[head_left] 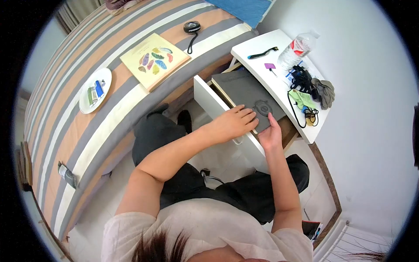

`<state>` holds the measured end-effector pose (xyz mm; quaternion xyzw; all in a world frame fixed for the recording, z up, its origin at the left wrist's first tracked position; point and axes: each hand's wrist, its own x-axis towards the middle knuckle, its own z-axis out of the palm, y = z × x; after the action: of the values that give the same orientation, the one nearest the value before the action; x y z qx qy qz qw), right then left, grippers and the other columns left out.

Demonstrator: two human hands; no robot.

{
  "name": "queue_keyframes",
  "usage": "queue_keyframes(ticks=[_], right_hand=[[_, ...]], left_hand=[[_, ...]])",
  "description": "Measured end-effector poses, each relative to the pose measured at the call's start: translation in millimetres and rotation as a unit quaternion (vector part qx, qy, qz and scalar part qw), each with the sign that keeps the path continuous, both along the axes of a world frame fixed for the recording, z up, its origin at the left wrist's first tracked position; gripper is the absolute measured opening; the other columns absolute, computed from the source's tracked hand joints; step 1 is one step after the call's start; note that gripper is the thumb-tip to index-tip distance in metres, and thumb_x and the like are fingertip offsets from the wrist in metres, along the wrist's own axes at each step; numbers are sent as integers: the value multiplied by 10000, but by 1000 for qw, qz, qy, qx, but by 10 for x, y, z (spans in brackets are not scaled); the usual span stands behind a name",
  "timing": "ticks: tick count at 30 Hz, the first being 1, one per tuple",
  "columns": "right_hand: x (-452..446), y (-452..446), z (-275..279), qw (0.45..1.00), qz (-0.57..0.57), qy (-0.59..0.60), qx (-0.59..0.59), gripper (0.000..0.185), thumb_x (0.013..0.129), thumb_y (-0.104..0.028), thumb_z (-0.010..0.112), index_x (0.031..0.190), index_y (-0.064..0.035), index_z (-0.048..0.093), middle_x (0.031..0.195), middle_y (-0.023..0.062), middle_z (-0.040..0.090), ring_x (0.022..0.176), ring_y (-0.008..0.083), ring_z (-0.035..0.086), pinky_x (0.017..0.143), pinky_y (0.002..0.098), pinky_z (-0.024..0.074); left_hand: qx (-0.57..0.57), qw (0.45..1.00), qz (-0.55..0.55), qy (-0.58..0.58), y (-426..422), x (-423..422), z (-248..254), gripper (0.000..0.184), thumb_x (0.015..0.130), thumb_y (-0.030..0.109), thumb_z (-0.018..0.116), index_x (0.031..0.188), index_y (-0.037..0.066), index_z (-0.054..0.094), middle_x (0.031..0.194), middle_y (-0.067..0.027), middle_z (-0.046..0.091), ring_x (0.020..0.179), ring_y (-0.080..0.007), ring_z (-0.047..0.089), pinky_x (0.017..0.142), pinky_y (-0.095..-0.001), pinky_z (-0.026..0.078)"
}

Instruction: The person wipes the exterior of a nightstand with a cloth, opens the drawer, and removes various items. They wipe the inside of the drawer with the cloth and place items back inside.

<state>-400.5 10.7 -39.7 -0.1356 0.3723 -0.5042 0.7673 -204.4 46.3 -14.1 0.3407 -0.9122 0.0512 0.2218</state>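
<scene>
A dark grey notebook with a round emblem on its cover lies in a pulled-out white drawer. My left hand reaches over the drawer front, its fingers stretched out and lying by the notebook's near left edge. My right hand is at the notebook's near right corner, the thumb over the cover and the other fingers partly hidden at its edge. Below the notebook, some of the brown drawer bottom shows.
On the white desk are a plastic bottle, a black razor, a purple card, tangled black cables and grey cloth. The striped bed bears a picture book, a white plate and a black round device.
</scene>
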Motion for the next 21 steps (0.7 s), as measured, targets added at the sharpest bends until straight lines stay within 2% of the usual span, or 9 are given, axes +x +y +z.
queue_keyframes(ticks=[3,6,9,12,13,15,18,19,21], right_hand=[[-109,-62,-144,1000,-4,2,10,377,935,-197,530,1270,-36,468,1257,104,540,1144,260,520,998,403,400],[-199,-148,-274,991,-9,129,36,394,937,-190,540,1288,-34,450,1257,108,536,1162,255,505,1007,405,391],[-317,-326,-366,982,-57,178,10,413,936,-203,556,1287,-17,442,1250,111,536,1131,253,523,995,405,402],[-324,-545,-441,987,-78,135,-38,445,936,-230,563,1290,6,433,1241,107,540,1107,262,531,984,396,408],[-264,-575,-422,978,-125,165,10,455,927,-212,578,1292,21,439,1246,145,534,1141,271,510,986,398,401],[-241,-573,-439,916,-126,378,-42,513,898,-231,612,1288,49,430,1240,178,522,1134,311,501,985,399,386],[-449,-635,-687,745,-84,632,-196,584,850,-239,654,1286,72,423,1264,235,479,1159,371,457,1006,411,349],[-409,-586,-665,669,-59,692,-264,604,833,-238,667,1286,77,421,1277,255,460,1174,391,438,1016,417,334],[-325,-454,-575,580,9,742,-337,677,795,-236,694,1326,55,390,1344,274,385,1243,409,368,1059,454,278]], left_hand=[[2,998,-6,66,-7,-6,-88,366,757,102,566,1117,45,535,1196,-127,552,1125,-262,539,955,-391,460],[141,989,31,-13,-38,-37,-75,250,764,153,595,990,48,577,1067,-113,600,965,-266,590,852,-364,505],[147,985,78,36,-84,-58,-203,199,818,251,595,844,53,606,918,-99,624,844,-269,596,854,-373,488],[116,989,87,6,-125,-35,-280,315,885,333,538,783,50,632,840,-104,632,829,-279,605,920,-398,448],[131,987,87,2,-141,-36,-279,347,895,355,520,782,47,636,837,-107,632,843,-282,603,940,-404,431],[161,983,91,-6,-181,-29,-253,412,913,398,484,779,41,642,830,-111,634,870,-286,598,981,-416,395],[103,989,97,44,-225,-45,-421,470,921,439,448,787,38,652,822,-120,638,914,-292,588,1013,-425,360],[62,991,104,62,-232,-60,-476,507,915,477,438,778,38,651,814,-125,641,927,-283,580,1007,-422,348],[91,989,113,32,-227,-44,-475,512,909,490,441,784,40,651,815,-117,643,910,-280,581,979,-416,359]])
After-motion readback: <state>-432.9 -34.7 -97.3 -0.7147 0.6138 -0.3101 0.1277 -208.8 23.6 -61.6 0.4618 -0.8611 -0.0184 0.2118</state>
